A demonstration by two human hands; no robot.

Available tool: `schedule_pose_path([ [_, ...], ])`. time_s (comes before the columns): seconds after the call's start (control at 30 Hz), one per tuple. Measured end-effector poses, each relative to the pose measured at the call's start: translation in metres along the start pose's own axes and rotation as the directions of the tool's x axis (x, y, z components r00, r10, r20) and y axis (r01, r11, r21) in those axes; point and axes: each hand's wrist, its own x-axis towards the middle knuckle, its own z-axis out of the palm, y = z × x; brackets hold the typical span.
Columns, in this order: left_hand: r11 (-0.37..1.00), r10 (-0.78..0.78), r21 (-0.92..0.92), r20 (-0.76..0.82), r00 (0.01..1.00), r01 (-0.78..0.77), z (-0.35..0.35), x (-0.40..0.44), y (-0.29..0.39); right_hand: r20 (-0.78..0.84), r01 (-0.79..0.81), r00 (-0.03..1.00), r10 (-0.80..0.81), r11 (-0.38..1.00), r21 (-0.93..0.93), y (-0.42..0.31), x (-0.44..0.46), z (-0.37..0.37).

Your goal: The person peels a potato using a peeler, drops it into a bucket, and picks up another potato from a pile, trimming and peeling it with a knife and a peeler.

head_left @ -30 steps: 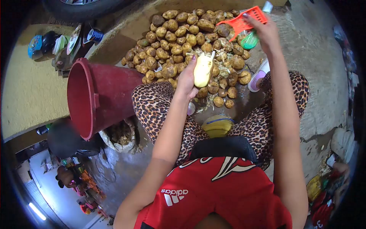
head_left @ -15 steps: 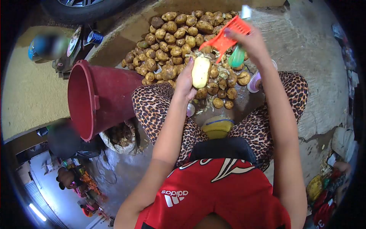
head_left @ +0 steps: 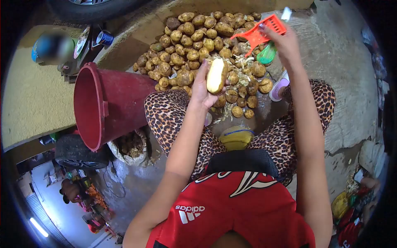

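My left hand [head_left: 201, 90] is closed around a partly peeled potato [head_left: 215, 76], held upright over my lap. Its near face is pale and bare, while brown skin is left along the right side. My right hand [head_left: 286, 40] grips an orange peeler [head_left: 264, 32], raised to the upper right and apart from the potato. Something green and rounded [head_left: 266, 53] hangs just below that hand; whether it is fixed to the peeler I cannot tell. Behind both hands spreads a heap of unpeeled potatoes [head_left: 186, 43], with pale peelings [head_left: 244, 64] on its near right part.
A large red bucket [head_left: 128, 89] lies tilted at the left, beside an open white sack [head_left: 142, 157]. Between my legs sits a yellow container [head_left: 236, 141]. A wheel [head_left: 99, 12] stands beyond the heap. People [head_left: 72, 190] are far off at lower left.
My right hand has moved up and to the right with the peeler, away from the potato. My left hand has turned the potato slightly, showing more brown skin on its right.
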Motion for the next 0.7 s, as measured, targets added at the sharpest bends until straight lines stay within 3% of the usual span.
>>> schedule_pose_path([
  [0.07, 0.998, -0.006, -0.067, -0.045, 0.999, 0.003, -0.004, 0.004, -0.003, 0.124, -0.160, 0.981, 0.147, 0.982, 0.101, 0.000, -0.013, 0.017],
  [0.23, 0.986, -0.054, -0.162, -0.073, 0.996, 0.041, 0.002, 0.002, -0.004, 0.410, -0.178, 0.894, 0.179, 0.983, -0.041, 0.014, -0.042, 0.052],
  [0.3, 0.978, -0.059, -0.205, -0.111, 0.992, 0.035, 0.007, 0.003, -0.003, 0.410, -0.109, 0.901, 0.141, 0.989, -0.100, 0.011, -0.053, 0.060],
  [0.33, 0.979, -0.046, -0.200, -0.034, 0.998, 0.038, 0.003, 0.004, -0.004, 0.415, -0.094, 0.900, 0.137, 0.988, -0.123, 0.009, -0.055, 0.062],
  [0.43, 0.983, 0.003, -0.183, -0.026, 1.000, -0.008, 0.003, 0.007, -0.005, 0.401, -0.066, 0.907, 0.127, 0.985, -0.161, 0.009, -0.056, 0.064],
  [0.5, 0.990, 0.004, -0.138, 0.001, 1.000, -0.004, 0.005, 0.005, -0.003, 0.389, -0.055, 0.916, 0.102, 0.990, -0.130, 0.010, -0.055, 0.063],
  [0.6, 1.000, 0.005, -0.022, 0.037, 0.999, -0.004, 0.011, 0.007, 0.000, 0.404, -0.001, 0.910, 0.093, 0.975, -0.224, 0.003, -0.044, 0.053],
  [0.67, 0.995, -0.077, 0.070, 0.000, 0.997, 0.077, 0.011, 0.005, 0.003, 0.272, 0.011, 0.961, 0.051, 0.975, -0.223, 0.005, -0.032, 0.043],
  [0.7, 0.993, -0.107, 0.054, 0.085, 0.991, 0.102, 0.006, 0.005, 0.003, 0.206, 0.019, 0.978, 0.028, 0.975, -0.223, 0.005, -0.024, 0.036],
])
